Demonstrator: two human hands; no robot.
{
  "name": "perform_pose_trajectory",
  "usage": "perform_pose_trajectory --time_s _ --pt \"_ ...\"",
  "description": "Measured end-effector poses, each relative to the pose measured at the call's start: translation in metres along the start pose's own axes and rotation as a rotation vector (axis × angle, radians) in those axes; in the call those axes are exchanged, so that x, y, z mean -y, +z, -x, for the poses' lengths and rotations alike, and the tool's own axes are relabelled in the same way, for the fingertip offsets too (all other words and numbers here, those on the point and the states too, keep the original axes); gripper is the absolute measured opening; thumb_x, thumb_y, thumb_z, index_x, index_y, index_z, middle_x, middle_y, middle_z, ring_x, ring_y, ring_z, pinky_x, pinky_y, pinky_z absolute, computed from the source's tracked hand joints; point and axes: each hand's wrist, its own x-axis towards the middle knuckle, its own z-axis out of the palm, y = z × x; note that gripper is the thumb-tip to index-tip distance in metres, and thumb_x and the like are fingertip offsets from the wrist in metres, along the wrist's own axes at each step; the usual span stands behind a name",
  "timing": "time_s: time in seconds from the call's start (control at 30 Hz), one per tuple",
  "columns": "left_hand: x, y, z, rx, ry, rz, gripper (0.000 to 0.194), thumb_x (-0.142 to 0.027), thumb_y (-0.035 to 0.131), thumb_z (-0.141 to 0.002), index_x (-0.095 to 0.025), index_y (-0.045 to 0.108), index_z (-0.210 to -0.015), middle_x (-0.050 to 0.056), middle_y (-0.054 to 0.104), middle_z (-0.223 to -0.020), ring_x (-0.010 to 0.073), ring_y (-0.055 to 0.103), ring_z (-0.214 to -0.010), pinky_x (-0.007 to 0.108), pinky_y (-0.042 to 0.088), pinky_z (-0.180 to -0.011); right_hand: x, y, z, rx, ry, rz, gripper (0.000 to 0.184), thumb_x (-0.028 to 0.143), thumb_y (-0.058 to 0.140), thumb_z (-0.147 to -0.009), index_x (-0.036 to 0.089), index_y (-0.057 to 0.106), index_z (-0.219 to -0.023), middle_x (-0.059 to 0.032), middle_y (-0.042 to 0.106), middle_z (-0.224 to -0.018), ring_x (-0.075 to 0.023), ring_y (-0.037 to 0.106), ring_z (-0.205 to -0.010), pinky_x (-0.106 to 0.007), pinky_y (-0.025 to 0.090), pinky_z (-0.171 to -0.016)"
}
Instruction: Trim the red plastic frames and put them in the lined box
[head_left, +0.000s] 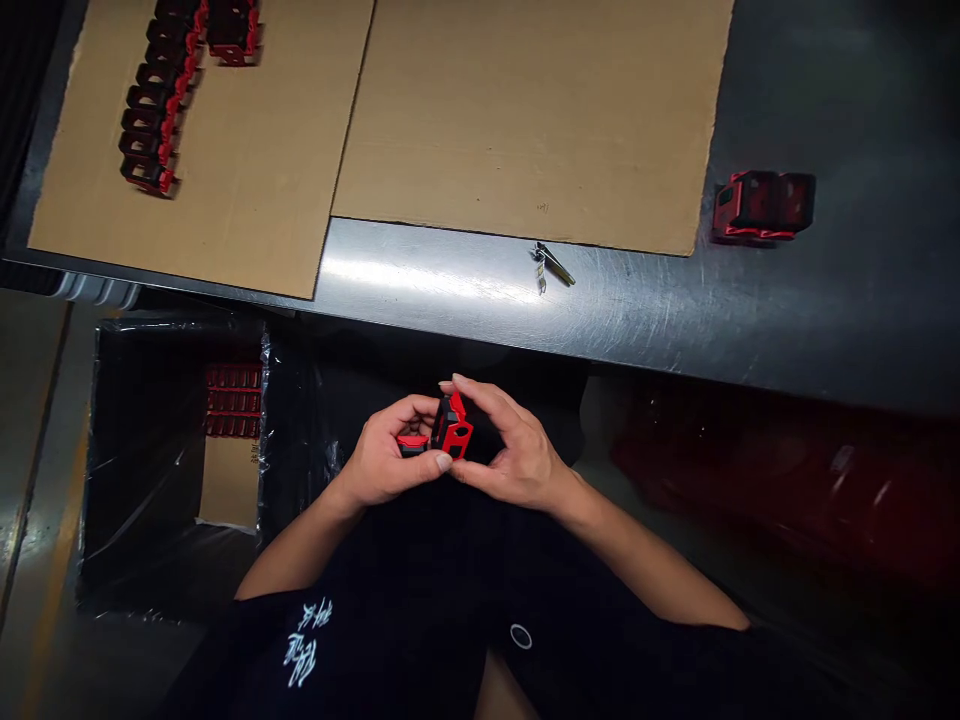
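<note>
Between my two hands, in front of my chest, is a small red and black plastic housing [453, 430]. My left hand [390, 450] is closed on it, the thumb along its lower edge. A second red and black piece [412, 444] sits in the palm of that hand, partly covered by the fingers. My right hand [517, 450] curves round the housing from the right, with fingertips at its top and the thumb near its bottom. Both hands are below the table's near edge.
On the cardboard sheet [247, 180] stands a row of similar housings [150, 120]. Two more housings [765, 207] stand on the metal table [637, 310] at right. Nail clippers [553, 265] lie near the middle. A plastic-lined box [172, 460] at lower left holds several rows of red pieces [233, 402].
</note>
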Motion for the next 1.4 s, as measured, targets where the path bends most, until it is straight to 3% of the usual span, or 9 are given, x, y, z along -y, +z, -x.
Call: perform_pose_trajectory --time_s 0.07,0.2,0.33,0.53,0.67,0.87,1.0,1.23,1.4 --pt "-0.001 0.0 0.001 -0.038 0.008 -0.066 0.042 -0.036 0.081 -0.08 -0.018 0.069 -0.117 0.006 0.075 -0.099 0.0163 0.07 -0.083 0.026 0.057 -0.078 0.004 -0.009 0.0 0.02 0.04 -0.044 0.069 0.024 0.074 -0.083 0.026 0.05 -0.147 -0.0133 0.066 -0.132 -0.0287 0.068 -0.115 -0.047 0.059 -0.098" --pt "-0.003 -0.002 -0.001 -0.066 0.189 -0.379 0.04 -0.027 0.079 -0.081 -0.02 0.068 -0.119 0.007 0.074 -0.105 0.0176 0.071 -0.088 0.029 0.059 -0.08 0.01 -0.023 0.002 -0.002 0.233 -0.314 0.021 0.031 0.064 -0.092 0.022 0.072 -0.109 -0.0059 0.069 -0.092 -0.0201 0.067 -0.079 -0.035 0.058 -0.072" --pt "-0.006 -0.003 -0.005 -0.007 0.431 -0.578 0.04 -0.019 0.072 -0.086 -0.023 0.066 -0.125 0.009 0.072 -0.114 0.0203 0.071 -0.104 0.035 0.061 -0.091 0.015 -0.023 0.003 0.103 0.417 -0.564 0.03 0.047 0.066 -0.093 0.019 0.074 -0.094 -0.0002 0.059 -0.07 -0.0135 0.053 -0.06 -0.028 0.045 -0.056" --pt "-0.012 -0.004 -0.007 -0.008 0.492 -0.71 0.037 -0.015 0.067 -0.089 -0.025 0.065 -0.125 0.01 0.071 -0.117 0.021 0.072 -0.107 0.036 0.063 -0.09 0.016 -0.017 0.002 0.079 0.46 -0.567 0.029 0.047 0.074 -0.087 0.018 0.071 -0.085 0.0024 0.055 -0.064 -0.0113 0.048 -0.057 -0.026 0.043 -0.054" --pt "-0.01 -0.007 -0.006 -0.029 0.472 -0.714 0.045 -0.015 0.068 -0.087 -0.026 0.063 -0.131 0.012 0.07 -0.126 0.0235 0.07 -0.114 0.038 0.062 -0.094 0.015 -0.014 0.001 0.069 0.402 -0.475 0.019 0.038 0.075 -0.087 0.019 0.072 -0.082 0.0025 0.056 -0.062 -0.0108 0.049 -0.054 -0.026 0.045 -0.052" --pt "-0.002 -0.004 -0.002 -0.068 0.244 -0.424 0.077 -0.028 0.077 -0.083 -0.028 0.042 -0.152 0.017 0.058 -0.146 0.0141 0.066 -0.081 0.029 0.06 -0.07 0.009 -0.009 0.003 -0.056 0.14 -0.277 0.003 0.024 0.075 -0.088 0.022 0.077 -0.089 -0.0025 0.07 -0.074 -0.0152 0.065 -0.065 -0.03 0.054 -0.061" --pt "0.002 0.004 -0.001 -0.056 0.215 -0.361 0.088 -0.035 0.081 -0.08 -0.024 0.037 -0.156 0.021 0.056 -0.149 0.0211 0.07 -0.095 0.031 0.061 -0.075 0.004 -0.005 0.003 -0.088 0.022 -0.212 0.007 0.019 0.076 -0.088 0.024 0.078 -0.093 -0.0038 0.074 -0.078 -0.0183 0.069 -0.072 -0.033 0.057 -0.067" --pt "0.003 0.009 -0.005 -0.097 0.38 -0.538 0.101 -0.041 0.085 -0.076 -0.026 0.03 -0.159 0.018 0.058 -0.148 0.0319 0.064 -0.127 0.046 0.057 -0.103 0.001 -0.002 0.003 -0.1 -0.043 -0.17 0.01 0.015 0.073 -0.089 0.024 0.078 -0.092 -0.0035 0.073 -0.077 -0.019 0.067 -0.071 -0.034 0.056 -0.066" --pt "0.004 0.009 -0.008 -0.121 0.462 -0.583 0.101 -0.047 0.084 -0.077 -0.023 0.03 -0.159 0.019 0.061 -0.145 0.0312 0.067 -0.126 0.049 0.055 -0.109 -0.001 -0.001 0.004 -0.078 -0.066 -0.147 0.011 0.013 0.07 -0.09 0.022 0.077 -0.091 -0.0045 0.073 -0.079 -0.0183 0.067 -0.072 -0.034 0.057 -0.067"
